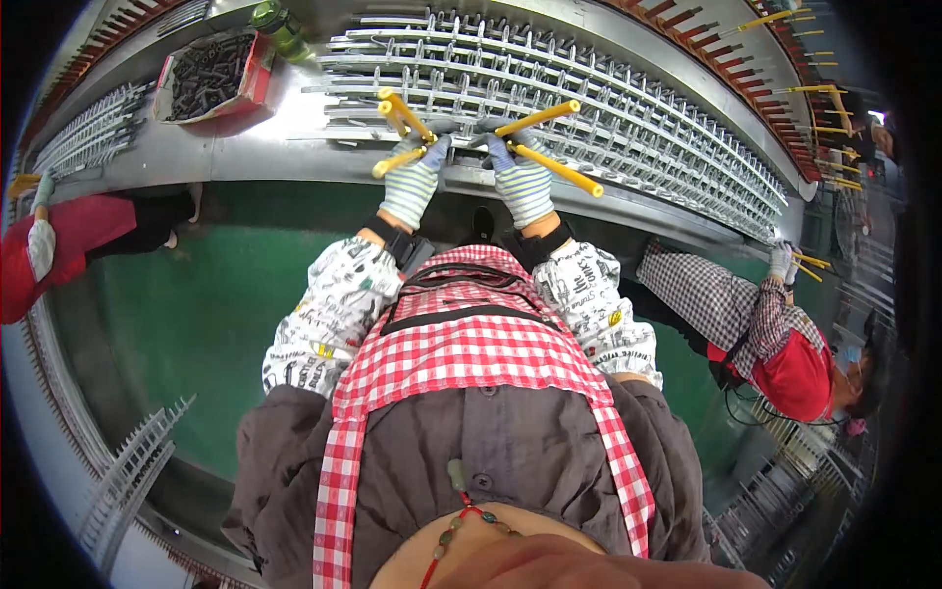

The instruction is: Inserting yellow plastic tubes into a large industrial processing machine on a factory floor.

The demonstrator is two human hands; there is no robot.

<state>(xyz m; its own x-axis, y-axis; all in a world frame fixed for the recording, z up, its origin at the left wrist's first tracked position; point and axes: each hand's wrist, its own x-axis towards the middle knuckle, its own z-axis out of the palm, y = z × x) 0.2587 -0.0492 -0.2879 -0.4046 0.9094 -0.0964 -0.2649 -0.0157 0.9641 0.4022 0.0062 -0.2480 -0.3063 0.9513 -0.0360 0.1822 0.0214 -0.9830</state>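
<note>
Smooth, shiny steel bench [245, 159] over green floor [226, 285]; ladder-like bare-metal racks [549, 88] lie across it, rows of thin prongs. Left hand [410, 185], striped knit glove, fingers curled shut round slim yellow tubes [409, 118]. Right hand [523, 185], same glove, gripping two more yellow rods [554, 171], splayed outward. Both bundles sit at the racks' near edge. Red-sided box [257, 86] at left holds dark cylindrical pieces [208, 74].
</note>
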